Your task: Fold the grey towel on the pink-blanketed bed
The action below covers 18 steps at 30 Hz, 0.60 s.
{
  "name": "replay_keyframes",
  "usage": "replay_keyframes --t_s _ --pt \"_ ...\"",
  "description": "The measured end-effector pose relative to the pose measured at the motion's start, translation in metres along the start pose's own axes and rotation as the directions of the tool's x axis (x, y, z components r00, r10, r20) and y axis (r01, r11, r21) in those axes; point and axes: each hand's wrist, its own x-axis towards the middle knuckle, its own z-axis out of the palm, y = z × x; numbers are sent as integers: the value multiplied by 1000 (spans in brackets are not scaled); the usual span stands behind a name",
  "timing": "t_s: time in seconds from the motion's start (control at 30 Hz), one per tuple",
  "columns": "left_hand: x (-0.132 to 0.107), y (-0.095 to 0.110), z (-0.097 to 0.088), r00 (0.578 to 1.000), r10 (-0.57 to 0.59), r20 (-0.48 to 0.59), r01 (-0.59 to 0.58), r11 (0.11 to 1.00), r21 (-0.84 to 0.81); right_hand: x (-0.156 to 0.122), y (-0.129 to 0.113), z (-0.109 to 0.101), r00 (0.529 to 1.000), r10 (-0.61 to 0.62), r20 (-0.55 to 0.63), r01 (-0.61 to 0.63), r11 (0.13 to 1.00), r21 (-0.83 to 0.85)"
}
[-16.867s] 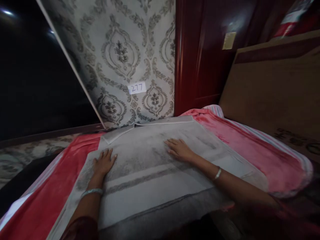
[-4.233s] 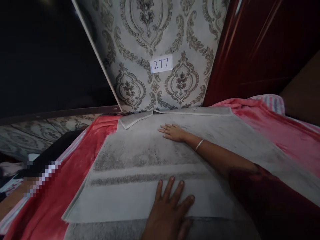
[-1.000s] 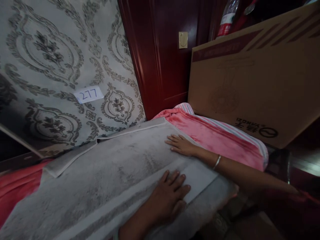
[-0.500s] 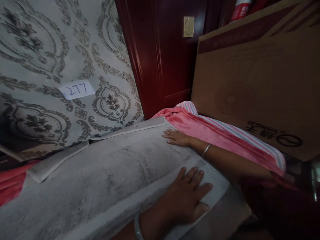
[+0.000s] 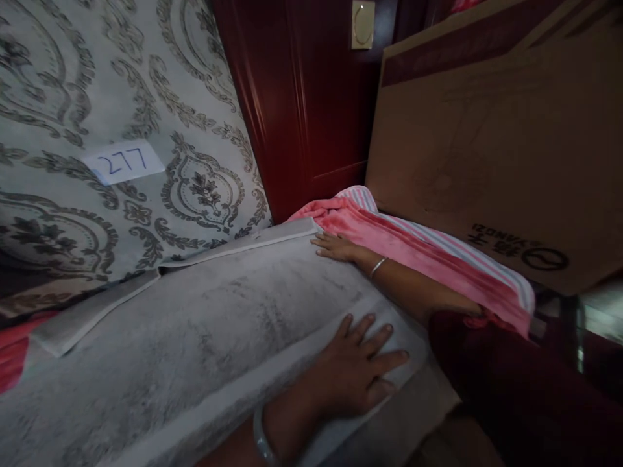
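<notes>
A grey towel [image 5: 204,331] lies spread and folded over a pink blanket [image 5: 418,250]. My left hand [image 5: 355,370] rests flat on the towel's near right part, fingers spread, a bangle on the wrist. My right hand [image 5: 335,248] lies flat at the towel's far right edge, beside the pink blanket, fingers stretched out, with a thin bangle on that wrist. Neither hand holds anything.
Patterned grey wallpaper [image 5: 146,97] with a paper label reading 277 [image 5: 124,162] stands behind the towel. A dark red wooden door [image 5: 302,97] is at centre back. A large cardboard box [image 5: 496,143] leans at the right, close to the blanket.
My right hand has slid a little farther along the towel's right edge toward the back. My left hand stays flat on the near part. The view has shifted rightward since four seconds ago.
</notes>
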Motion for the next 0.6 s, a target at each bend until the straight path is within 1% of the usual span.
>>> replay_keyframes --t_s 0.1,0.2,0.3,0.33,0.4,0.47,0.5,0.53,0.6 --pt "1 -4 5 999 27 -17 -26 999 40 -26 -12 -10 994 91 -63 -92 996 -16" --pt "4 -6 6 995 74 -70 -69 995 75 -65 -27 -9 994 71 -88 -73 997 -20" --pt "10 -4 2 983 132 -125 -117 986 121 -109 -47 6 995 51 -82 -52 998 -19" --pt "11 -4 0 984 132 -122 -115 984 139 -123 -53 13 995 61 -77 -63 998 -19" --pt "11 -2 -6 992 94 -82 -80 983 168 -147 -63 28 993 99 -66 -102 994 -32" --pt "2 0 -10 999 35 -38 -28 983 183 -164 -69 41 987 131 -91 -137 988 -67" --pt "-7 1 -12 1000 2 -28 3 983 184 -170 -70 46 983 141 -115 -151 985 -84" --pt "-18 2 -14 999 -35 -23 38 983 180 -174 -71 50 979 146 -141 -160 982 -97" --pt "-50 5 -16 993 -122 -9 122 980 158 -178 -71 55 973 152 -175 -172 980 -103"
